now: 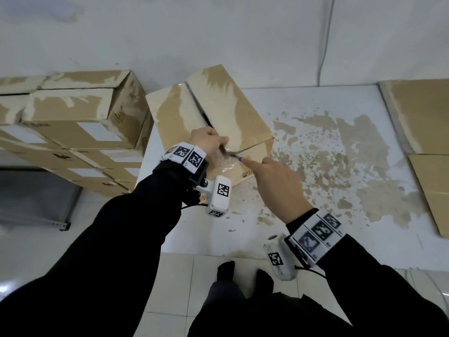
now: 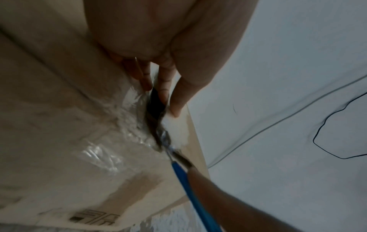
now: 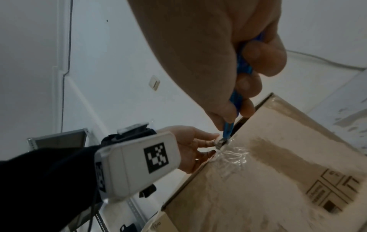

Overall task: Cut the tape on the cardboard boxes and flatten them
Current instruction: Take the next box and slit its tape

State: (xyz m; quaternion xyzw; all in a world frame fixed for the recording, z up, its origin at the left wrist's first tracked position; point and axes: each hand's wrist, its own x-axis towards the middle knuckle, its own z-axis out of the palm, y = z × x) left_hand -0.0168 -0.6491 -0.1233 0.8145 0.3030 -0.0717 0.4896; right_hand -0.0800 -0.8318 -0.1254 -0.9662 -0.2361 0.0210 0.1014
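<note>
Mid-cut on box (image 1: 209, 110) tape (image 3: 232, 154): right hand (image 1: 277, 188) gripping blue knife (image 2: 190, 188), left hand (image 1: 206, 141) fingers hooked in seam. Next prob: slice thru, w/ blade clear of fingers.

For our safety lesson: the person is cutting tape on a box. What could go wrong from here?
1. The left hand grips the flap beside the blue knife; a slip might cut its fingers.
2. The crumpled clear tape may snag the blade.
</note>
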